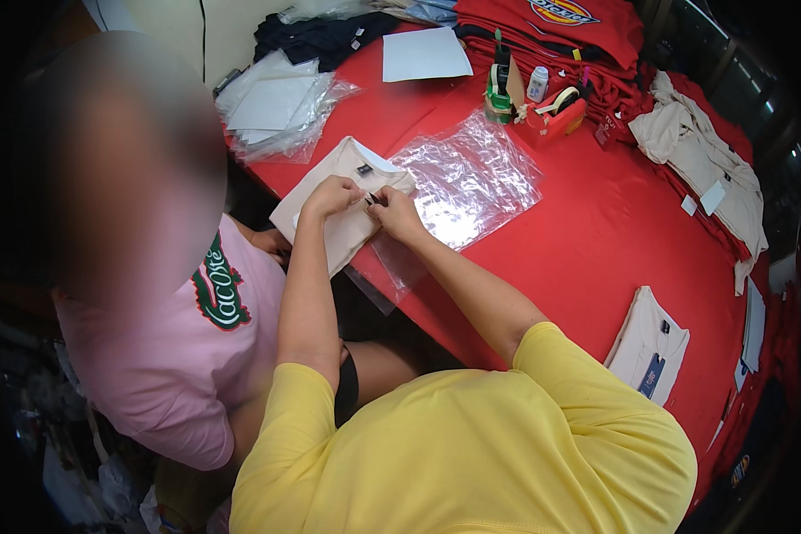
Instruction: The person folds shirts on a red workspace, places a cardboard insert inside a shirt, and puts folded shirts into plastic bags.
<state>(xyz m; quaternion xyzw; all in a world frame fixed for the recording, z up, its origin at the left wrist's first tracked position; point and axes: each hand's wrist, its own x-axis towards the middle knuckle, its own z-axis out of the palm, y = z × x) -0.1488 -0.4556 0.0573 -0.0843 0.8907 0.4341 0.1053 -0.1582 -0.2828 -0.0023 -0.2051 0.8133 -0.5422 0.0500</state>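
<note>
A folded beige T-shirt [325, 236] with a dark neck label lies at the table's near-left edge, a white sheet showing at its collar. Over it, my left hand [334, 196] is closed in a pinch, with what lies between its fingertips too small to name. Close against it, my right hand [399, 214] pinches a small dark piece that may be a tag. The fingertips of both hands nearly meet above the shirt. Just to the right, a clear plastic bag [472, 182] lies flat on the red table [561, 258], partly beneath the shirt.
A person in a pink shirt [169, 374] sits at my left, one hand near the beige shirt. Plastic bags with white sheets [276, 102], a white sheet [427, 55], a red tape dispenser [556, 116] and red garments [561, 36] lie farther back. Another folded shirt [650, 343] lies right.
</note>
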